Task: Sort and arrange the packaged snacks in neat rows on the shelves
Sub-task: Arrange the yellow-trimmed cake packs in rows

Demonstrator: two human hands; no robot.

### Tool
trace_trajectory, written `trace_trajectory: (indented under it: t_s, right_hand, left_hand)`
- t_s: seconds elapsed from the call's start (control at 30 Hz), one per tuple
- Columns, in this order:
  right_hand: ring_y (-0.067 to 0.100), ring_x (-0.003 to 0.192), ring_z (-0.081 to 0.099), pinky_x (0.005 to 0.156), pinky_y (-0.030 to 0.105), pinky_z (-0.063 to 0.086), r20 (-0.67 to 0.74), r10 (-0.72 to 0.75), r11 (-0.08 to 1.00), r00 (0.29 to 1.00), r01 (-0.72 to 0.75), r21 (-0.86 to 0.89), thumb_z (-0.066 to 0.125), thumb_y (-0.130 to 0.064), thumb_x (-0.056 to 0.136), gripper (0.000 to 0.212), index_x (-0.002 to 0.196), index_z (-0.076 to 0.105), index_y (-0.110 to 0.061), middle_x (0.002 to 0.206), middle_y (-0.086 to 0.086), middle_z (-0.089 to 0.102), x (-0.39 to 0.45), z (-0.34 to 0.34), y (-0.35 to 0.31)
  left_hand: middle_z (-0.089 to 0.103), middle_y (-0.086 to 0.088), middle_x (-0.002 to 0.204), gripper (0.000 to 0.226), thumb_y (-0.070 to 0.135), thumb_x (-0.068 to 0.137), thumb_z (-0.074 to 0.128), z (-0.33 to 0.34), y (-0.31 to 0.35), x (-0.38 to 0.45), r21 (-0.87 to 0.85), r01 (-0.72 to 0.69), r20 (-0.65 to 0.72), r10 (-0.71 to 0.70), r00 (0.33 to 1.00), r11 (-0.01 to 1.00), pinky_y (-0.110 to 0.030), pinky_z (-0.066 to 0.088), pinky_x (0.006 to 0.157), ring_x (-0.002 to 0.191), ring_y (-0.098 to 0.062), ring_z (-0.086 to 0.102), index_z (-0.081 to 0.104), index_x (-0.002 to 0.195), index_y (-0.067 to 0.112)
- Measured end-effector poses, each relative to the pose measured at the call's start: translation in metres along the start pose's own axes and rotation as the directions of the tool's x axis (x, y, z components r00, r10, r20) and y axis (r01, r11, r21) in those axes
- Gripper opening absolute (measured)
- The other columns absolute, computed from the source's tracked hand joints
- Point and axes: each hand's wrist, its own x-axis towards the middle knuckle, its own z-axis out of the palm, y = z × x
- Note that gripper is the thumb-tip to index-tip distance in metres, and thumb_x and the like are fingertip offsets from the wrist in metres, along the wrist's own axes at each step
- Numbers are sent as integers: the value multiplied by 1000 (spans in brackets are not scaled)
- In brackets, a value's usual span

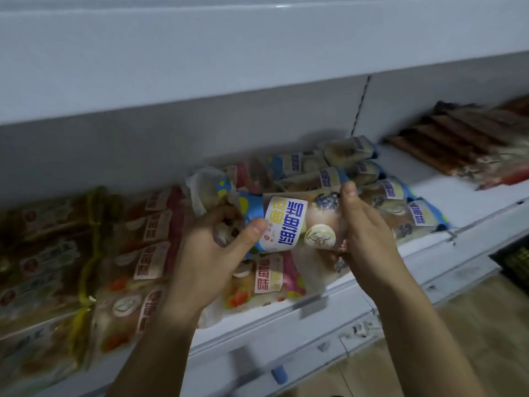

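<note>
Both my hands hold one blue-and-white blueberry snack pack (289,222) above the white shelf (286,316). My left hand (217,247) grips its left end, thumb on the front label. My right hand (369,233) clasps its right end, fingers behind it. Under the pack lies a pink strawberry pack (266,279). More blueberry packs (380,193) sit in a loose pile behind and to the right. A column of pink strawberry packs (151,242) lies to the left.
Brown and green packs (43,253) fill the shelf's far left. Dark brown packs (463,138) lie on the adjoining shelf section at the right. An upper shelf (229,53) overhangs close above. Wooden floor (472,339) shows at lower right, beside a dark crate (515,262).
</note>
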Motion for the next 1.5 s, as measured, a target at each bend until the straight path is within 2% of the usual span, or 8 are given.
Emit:
trace_trajectory:
  t_s: [0.2, 0.33, 0.53, 0.77, 0.93, 1.03, 1.3, 1.5]
  right_hand:
    - [24, 99, 72, 90, 45, 55, 90, 83, 994, 992, -76, -76, 55, -93, 68, 87, 115, 70, -21, 107, 5, 77, 46, -54, 11]
    - [25, 102, 74, 80, 38, 60, 259, -54, 997, 964, 39, 65, 81, -39, 75, 54, 122, 60, -24, 110, 3, 77, 84, -108, 4]
    - [12, 78, 71, 63, 25, 56, 82, -138, 826, 987, 69, 559, 80, -16, 72, 57, 121, 50, -14, 88, -3, 76, 134, -163, -6]
    - [24, 108, 72, 84, 30, 58, 504, -302, 946, 809, 191, 261, 74, -10, 82, 61, 132, 54, -38, 120, 7, 73, 156, -209, -19]
    - [10, 107, 71, 88, 25, 56, 635, -313, 939, 706, 331, 95, 82, -15, 82, 60, 128, 57, -43, 119, -10, 73, 184, -236, -22]
    - [12, 108, 71, 91, 35, 58, 763, -167, 939, 625, 336, -70, 92, -19, 70, 69, 131, 62, -32, 120, -8, 73, 202, -249, -24]
    - [9, 87, 76, 66, 22, 59, 488, -204, 977, 849, 212, 39, 87, -13, 65, 62, 120, 59, -19, 94, -17, 77, 201, -258, -9]
    - [15, 85, 73, 66, 31, 58, 223, -279, 959, 934, 284, 13, 76, -26, 82, 29, 101, 55, -18, 96, -7, 70, 175, -252, 34]
  left_hand:
    - [68, -4, 71, 36, 50, 88, 73, 57, 10, 21, 31, -62, -77, 64, 995, 998, -28, 48, 60, 63, -16, 61, 69, 88, 13]
    - [77, -4, 94, 27, 41, 87, 76, 119, 22, 44, -63, 27, -129, -35, 991, 998, -42, 59, 81, 88, -21, 73, 75, 102, 19]
    - [73, -12, 71, 38, 51, 78, 85, 227, 51, 47, -89, 100, -171, -114, 979, 991, -46, 59, 60, 67, -34, 70, 75, 78, 15]
    - [75, 9, 99, 31, 63, 82, 63, 272, 68, 44, 134, 90, -107, -76, 991, 987, -41, 56, 88, 103, -18, 68, 76, 101, 43]
    - [74, -12, 78, 55, 59, 86, 51, 245, 94, 51, 35, 37, -313, -24, 950, 999, -40, 55, 74, 76, -24, 70, 75, 80, 10]
    - [75, 6, 85, 24, 55, 83, 67, 240, 104, 65, 145, 78, -301, -31, 953, 986, -15, 50, 69, 81, -1, 68, 73, 89, 32]
    - [56, 8, 54, 35, 34, 86, 77, 263, 87, 51, 264, 234, -372, -126, 920, 936, -18, 40, 47, 51, -4, 52, 58, 60, 21]
    - [56, 18, 57, 29, 52, 93, 57, 286, 64, 34, 610, 201, -377, 58, 924, 767, -39, 47, 66, 76, -26, 57, 69, 73, 34]
